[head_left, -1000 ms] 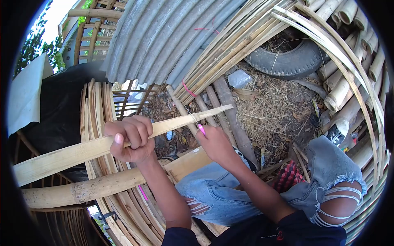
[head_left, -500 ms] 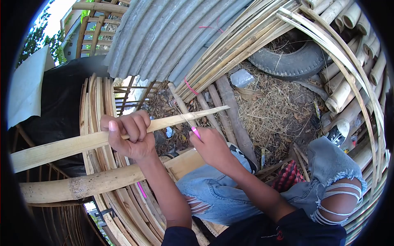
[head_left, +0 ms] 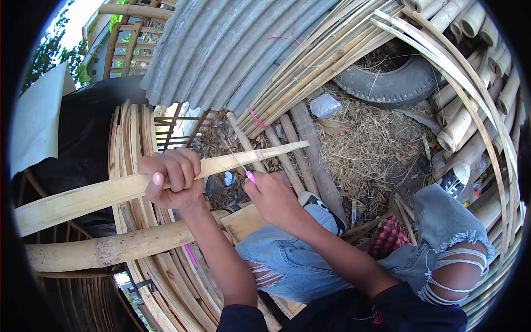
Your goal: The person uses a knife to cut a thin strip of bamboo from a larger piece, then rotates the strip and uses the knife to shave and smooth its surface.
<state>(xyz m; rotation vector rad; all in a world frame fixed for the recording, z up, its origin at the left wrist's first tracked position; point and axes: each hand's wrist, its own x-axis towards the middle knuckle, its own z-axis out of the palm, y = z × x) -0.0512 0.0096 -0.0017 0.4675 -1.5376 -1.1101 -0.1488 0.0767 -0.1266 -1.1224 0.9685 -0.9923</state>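
Observation:
My left hand is closed around a long, pale bamboo strip, which runs from the left edge to a tapered tip at the centre. In my right hand is a thin-bladed knife with a pink handle; the fist hides most of the handle. Its narrow blade crosses the strip between my left hand and the tip. Below the strip lies a thick bamboo pole, running beneath my left forearm.
A bundle of split bamboo tied with pink cord leans at the top. Beside it are corrugated metal sheeting and an old tire. Bamboo poles are stacked on the right. More slats lie under the pole. Dry straw covers the ground.
My right hand and the knife have shifted left along the strip, closer to my left hand. My left hand stays nearly in place, still gripping the strip.

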